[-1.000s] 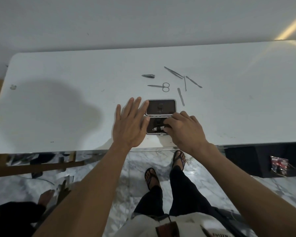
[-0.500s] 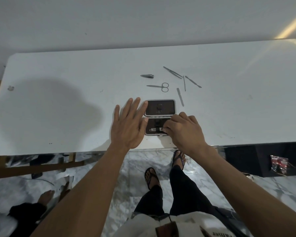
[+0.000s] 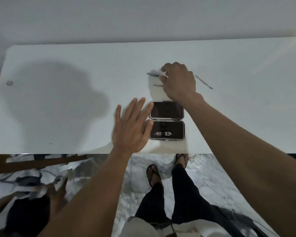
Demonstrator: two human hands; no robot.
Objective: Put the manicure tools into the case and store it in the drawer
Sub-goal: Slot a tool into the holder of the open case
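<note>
a person's left hand lies flat beside the open case, one tool strapped in; the right hand, curled, grip unclear, reaches the clipper, likely next.

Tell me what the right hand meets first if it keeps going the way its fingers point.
Probably the nail clipper, just off the right hand fingertips on the table; height is hard to judge.
</note>
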